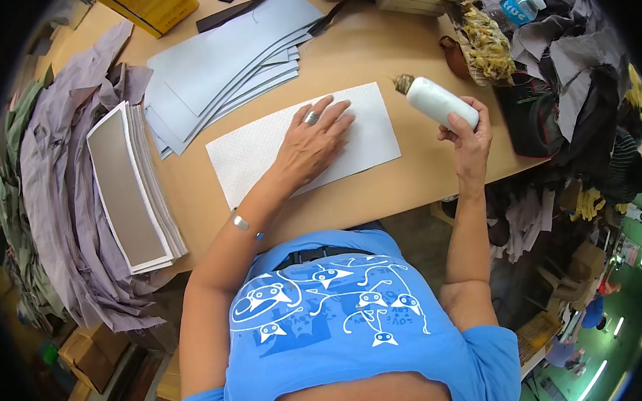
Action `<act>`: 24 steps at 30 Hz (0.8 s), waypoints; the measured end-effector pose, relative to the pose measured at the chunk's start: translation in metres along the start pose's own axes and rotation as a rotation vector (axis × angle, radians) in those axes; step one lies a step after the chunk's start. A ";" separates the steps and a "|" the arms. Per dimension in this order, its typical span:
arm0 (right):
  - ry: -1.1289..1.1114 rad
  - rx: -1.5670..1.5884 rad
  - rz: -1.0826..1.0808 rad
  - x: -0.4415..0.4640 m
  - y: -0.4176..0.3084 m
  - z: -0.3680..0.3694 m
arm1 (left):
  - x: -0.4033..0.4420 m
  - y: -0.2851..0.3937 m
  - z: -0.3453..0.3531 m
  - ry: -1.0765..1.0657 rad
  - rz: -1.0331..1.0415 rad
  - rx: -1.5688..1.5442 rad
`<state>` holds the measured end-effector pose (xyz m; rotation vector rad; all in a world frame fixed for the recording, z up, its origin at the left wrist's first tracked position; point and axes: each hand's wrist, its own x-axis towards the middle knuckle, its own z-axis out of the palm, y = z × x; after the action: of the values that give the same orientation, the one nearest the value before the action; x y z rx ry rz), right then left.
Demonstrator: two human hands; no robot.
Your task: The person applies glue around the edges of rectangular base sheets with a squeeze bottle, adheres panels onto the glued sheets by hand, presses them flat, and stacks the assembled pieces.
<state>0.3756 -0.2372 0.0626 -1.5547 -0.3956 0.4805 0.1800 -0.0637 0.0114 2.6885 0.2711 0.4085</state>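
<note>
My left hand (313, 143) lies on a white textured sheet (372, 127) with its fingers stretched out and a ring on one of them. The sheet rests flat on the table in front of me. To the right of it, my right hand (471, 132) is wrapped round a white squeeze bottle (441, 104). The bottle is tilted, and its brown, crusted nozzle points up and to the left, above the tabletop and apart from the sheet.
A fanned stack of pale grey sheets (219, 57) lies behind the white one. On the left are a pile of bordered panels (129, 190) and mauve cloth (61, 165). A yellow tin (142, 2) stands at the back; scraps and a water bottle (520, 9) crowd the right.
</note>
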 end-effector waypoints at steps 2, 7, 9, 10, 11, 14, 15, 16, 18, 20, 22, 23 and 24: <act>-0.070 0.238 0.067 0.007 0.000 -0.003 | 0.009 0.002 0.010 -0.014 -0.006 0.013; -0.129 0.813 0.403 0.015 0.019 -0.015 | 0.013 -0.011 0.015 0.053 0.020 0.040; -0.279 1.017 0.457 0.014 0.038 -0.024 | 0.019 -0.033 0.007 0.142 -0.009 0.050; -0.304 1.081 0.469 0.012 0.044 -0.022 | 0.022 -0.048 -0.003 0.207 -0.091 0.059; -0.298 1.104 0.482 0.011 0.048 -0.020 | 0.027 -0.066 -0.011 0.272 -0.152 0.150; -0.283 1.158 0.521 0.008 0.059 -0.015 | 0.032 -0.095 -0.028 0.282 -0.358 0.446; -0.281 1.167 0.534 0.008 0.062 -0.015 | 0.034 -0.095 -0.035 0.255 -0.413 0.496; -0.279 1.174 0.545 0.008 0.064 -0.015 | 0.035 -0.093 -0.041 0.239 -0.387 0.489; -0.281 1.180 0.538 0.009 0.065 -0.016 | 0.032 -0.084 -0.052 0.186 -0.360 0.420; -0.300 1.204 0.504 0.010 0.070 -0.018 | 0.025 -0.081 -0.053 0.185 -0.307 0.402; -0.341 1.241 0.441 0.013 0.076 -0.020 | 0.015 -0.084 -0.054 0.241 -0.231 0.437; -0.339 1.239 0.453 0.014 0.078 -0.021 | 0.011 -0.084 -0.056 0.248 -0.238 0.422; -0.336 1.236 0.464 0.013 0.078 -0.021 | 0.008 -0.080 -0.061 0.255 -0.245 0.407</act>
<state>0.3948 -0.2512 -0.0157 -0.3334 0.0621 1.0919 0.1581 0.0327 0.0329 2.9360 0.8289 0.6831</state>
